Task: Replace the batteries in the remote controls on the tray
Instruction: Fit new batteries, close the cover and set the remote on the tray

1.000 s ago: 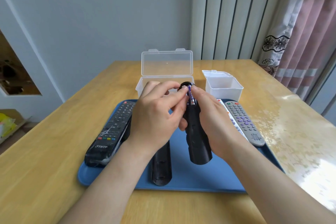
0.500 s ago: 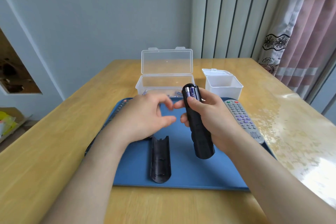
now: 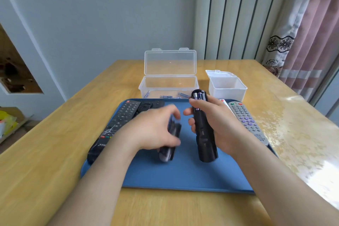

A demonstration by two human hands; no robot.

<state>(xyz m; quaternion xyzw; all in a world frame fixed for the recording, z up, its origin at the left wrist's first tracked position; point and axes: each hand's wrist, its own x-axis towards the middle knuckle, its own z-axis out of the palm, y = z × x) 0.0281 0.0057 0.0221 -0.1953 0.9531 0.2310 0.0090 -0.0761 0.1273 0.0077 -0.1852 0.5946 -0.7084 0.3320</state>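
Got the black remote (image 3: pixel 204 134) up off the tray (image 3: pixel 183 176), standing nearly upright in the right grip (image 3: pixel 220 124), with fingers and thumb wrapped round its upper half. Back compartment open at the top end, showing two batteries (image 3: pixel 199 96) side by side in there.

Left grip (image 3: pixel 154 130) curled down over the loose back cover (image 3: pixel 169 150), looks like pinching it between thumb and fingers low over the blue tray, just beside the remote but apart from it. Pretty motion-blurred though, so can't swear to the exact finger placement.

Rest of the tray: long black remote (image 3: pixel 117 124) along the left edge, buttons up, with what looks like crinkled wrap on it. Also a shorter black remote (image 3: pixel 146 106) tucked next to its far end. Along the right edge, a grey remote (image 3: pixel 245 119) with purple buttons, plus a sliver of a white remote (image 3: pixel 224 103) poking out behind the right grip.

Behind the tray on the wooden table (image 3: pixel 55 152): clear plastic box (image 3: pixel 168 86) with lid flipped up and a few loose batteries (image 3: pixel 166 96) in the bottom. Just to its right, a small white tub (image 3: pixel 227 86), lid also hanging open. Pink curtain (image 3: pixel 311 42) off at the far right.
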